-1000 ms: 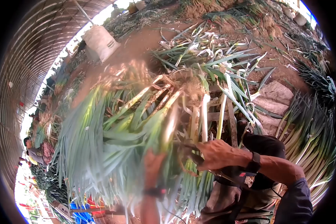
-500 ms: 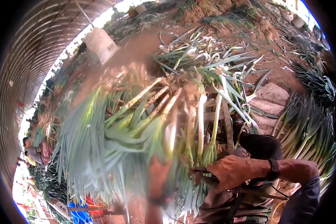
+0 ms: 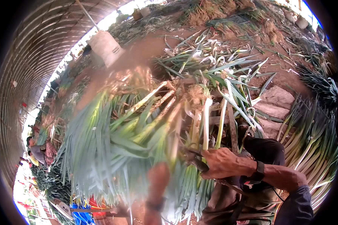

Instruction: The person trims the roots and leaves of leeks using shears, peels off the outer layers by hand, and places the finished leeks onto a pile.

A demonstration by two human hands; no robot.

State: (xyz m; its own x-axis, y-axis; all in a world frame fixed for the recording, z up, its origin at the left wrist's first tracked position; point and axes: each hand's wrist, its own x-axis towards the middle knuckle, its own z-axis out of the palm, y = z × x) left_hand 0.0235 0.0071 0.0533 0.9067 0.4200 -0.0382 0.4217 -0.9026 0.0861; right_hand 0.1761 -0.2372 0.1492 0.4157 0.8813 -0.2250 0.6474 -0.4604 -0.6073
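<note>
Leek pile (image 3: 90,138): spread in front of you, green leaves toward you, pale stalks (image 3: 206,123) and roots at its far edge; landmark for all entries below.
Right hand (image 3: 223,162), yours: over the right part of the leek pile, fingers clamped on a dark tool (image 3: 195,161), its exact kind hard to tell; dark watch (image 3: 258,170) worn.
Left hand (image 3: 159,173), yours: over the leaves in the near middle of the leek pile, blurred; you cannot tell whether its fingers are apart, together or gripping leaves.
Loose leaves (image 3: 210,63): a heap beyond the leek pile, toward its right.
White sack (image 3: 106,48): one, beyond the leek pile, toward its left.
Pale sacking (image 3: 276,107): right of the leek pile.
Second leek bundle (image 3: 308,150): farther right of the leek pile.
Blue item (image 3: 82,215): near the leek pile's leaf tips, left.
Person (image 3: 36,152): left of the leek pile, well apart.
</note>
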